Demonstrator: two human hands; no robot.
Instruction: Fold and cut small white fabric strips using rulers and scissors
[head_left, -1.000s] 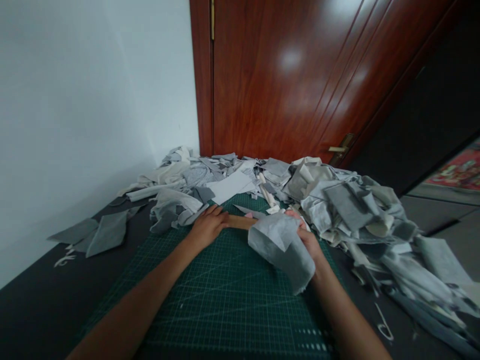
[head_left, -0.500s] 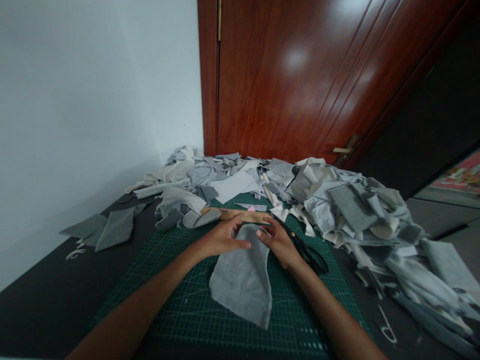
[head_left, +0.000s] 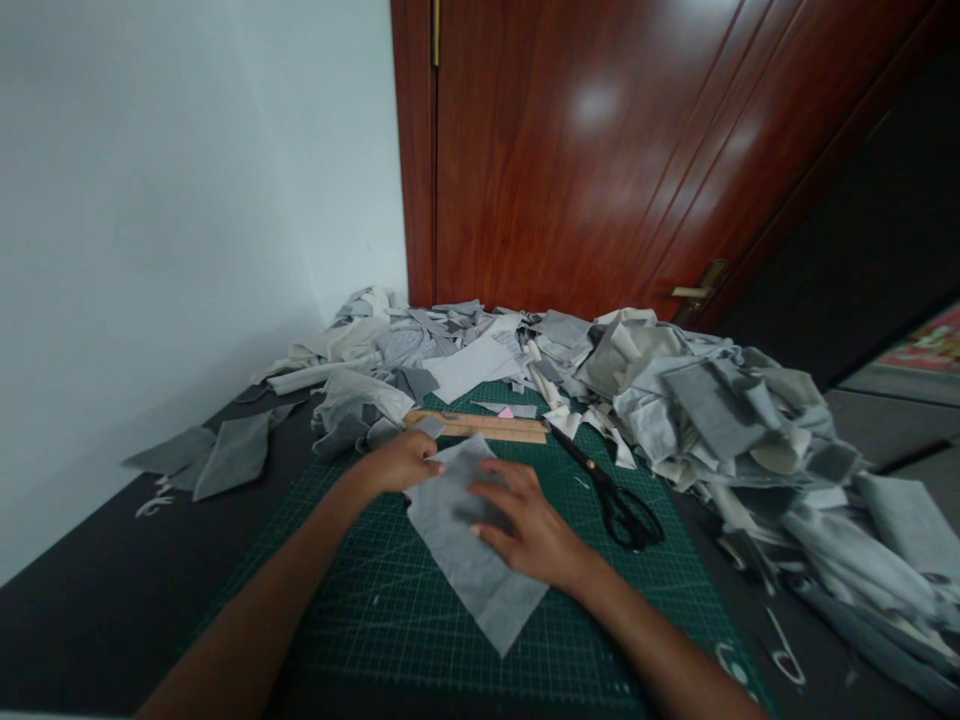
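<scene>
A piece of grey fabric (head_left: 469, 560) lies slanted over the green cutting mat (head_left: 360, 620), one corner pointing towards me. My left hand (head_left: 401, 462) pinches its upper left edge between thumb and fingers. Spread over the upper right part of the fabric is my right hand (head_left: 521, 515), its fingers apart and resting on or just above the cloth. Black-handled scissors (head_left: 611, 495) lie to the right of that hand, blades pointing away to the upper left. Beyond the fabric sits a wooden ruler (head_left: 491, 428), partly covered at its left end by grey scraps.
Cloth scraps (head_left: 480, 365) are heaped along the back against the wall and door (head_left: 555, 150). A taller fabric pile (head_left: 697, 410) stands at the right. More grey pieces (head_left: 232, 455) lie on the dark table (head_left: 82, 620) at the left, with loose threads nearby.
The grey fabric has turned and now lies flatter. My left hand has shifted left to its edge, while my right hand has moved nearer and opened over it, uncovering the scissors.
</scene>
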